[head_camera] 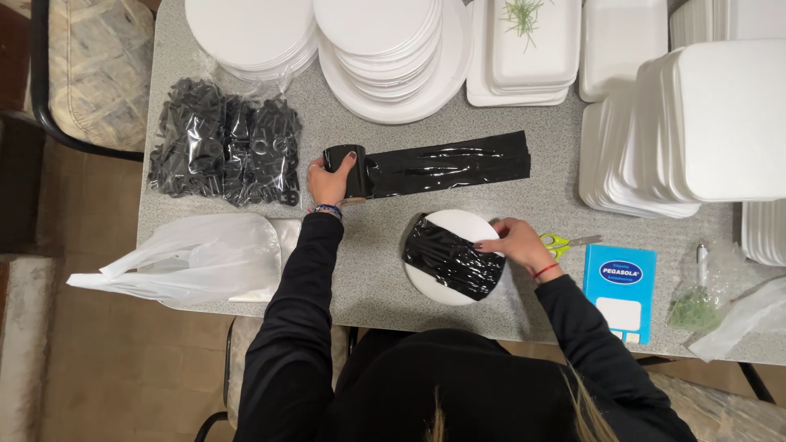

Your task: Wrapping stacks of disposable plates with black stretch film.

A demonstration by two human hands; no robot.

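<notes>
Two hands: both rest on a grey speckled table (pixel 368 270), sleeves black.
Right hand (pixel 514 244): fingers curled, pressing a strip of glossy black film (pixel 450 258) against a white round disc (pixel 458 225); the film lies across most of the disc.
Left hand (pixel 329 182): closed around a roll of black film (pixel 348 168), from which a long black band (pixel 446 164) lies unrolled flat towards the right.
Beside the right hand: yellow-handled scissors (pixel 565 242), then a blue box (pixel 620 290).
Left edge: a white plastic bag (pixel 192 258), with a clear bag of black pieces (pixel 225 147) beyond it.
Far side: stacks of white round discs (pixel 385 49) and white foam trays (pixel 696 131).
</notes>
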